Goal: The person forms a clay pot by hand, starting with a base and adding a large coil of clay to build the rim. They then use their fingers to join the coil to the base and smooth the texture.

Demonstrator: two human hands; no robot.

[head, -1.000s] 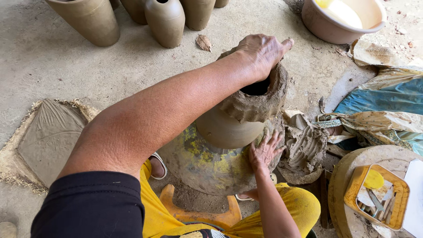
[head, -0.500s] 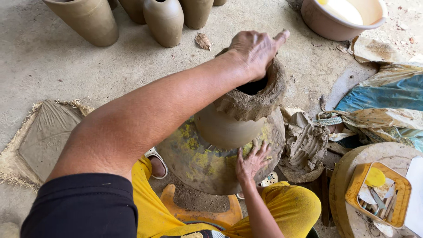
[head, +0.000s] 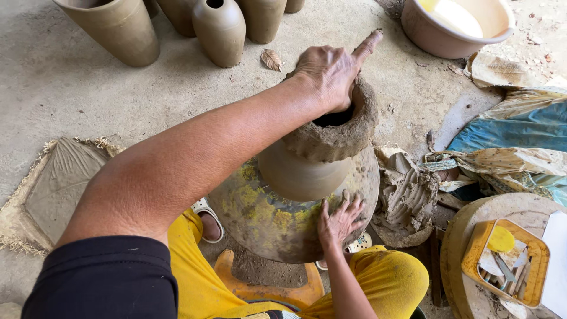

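A wet clay pot [head: 301, 174] with a thick, rough rim [head: 336, 139] stands on a round, yellow-stained turning base [head: 260, 215] between my knees. My left hand [head: 331, 74] grips the far side of the rim. Its fingers are curled into the mouth and the index finger points outward. My right hand [head: 339, 221] lies flat, fingers spread, on the base's near edge just below the pot's belly, holding nothing.
Several tall finished clay vases [head: 218, 29] stand at the back. A basin of pale liquid [head: 455, 26] sits back right. A lump of clay [head: 407, 198] lies right of the pot, a yellow tool tray [head: 508, 263] on a round stand, cloths beside it, and a mat [head: 53, 189] at left.
My right hand slid down from the pot's lower side onto the base's edge. My left hand shifted along the rim, the index finger now stretched out.
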